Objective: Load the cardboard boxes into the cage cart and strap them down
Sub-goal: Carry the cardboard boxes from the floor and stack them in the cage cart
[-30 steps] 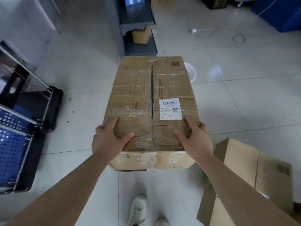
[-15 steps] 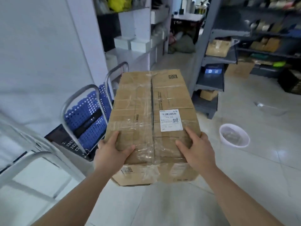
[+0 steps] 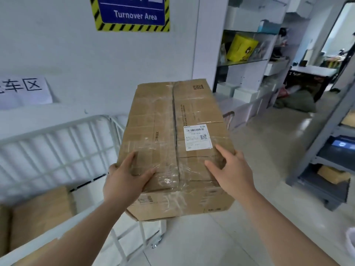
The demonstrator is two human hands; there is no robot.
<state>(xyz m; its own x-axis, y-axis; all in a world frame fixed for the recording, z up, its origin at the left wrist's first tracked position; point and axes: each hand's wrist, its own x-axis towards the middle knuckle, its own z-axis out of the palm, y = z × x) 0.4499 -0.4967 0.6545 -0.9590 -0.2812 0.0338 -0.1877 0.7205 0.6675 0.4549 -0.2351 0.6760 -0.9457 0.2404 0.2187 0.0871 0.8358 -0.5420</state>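
Left grip [image 3: 124, 179] and right grip [image 3: 232, 169] clamp the near end of the cardboard box [image 3: 172, 127], held airborne at the cage cart [image 3: 57, 143] corner. Risk: the unsupported far end may dip, strike the rail and slip.

Both bare forearms reach forward; left hand [image 3: 124, 181] and right hand [image 3: 232, 173] grip the near corners of the box [image 3: 172, 131], thumbs spread on top pointing inward, fingers over the edges
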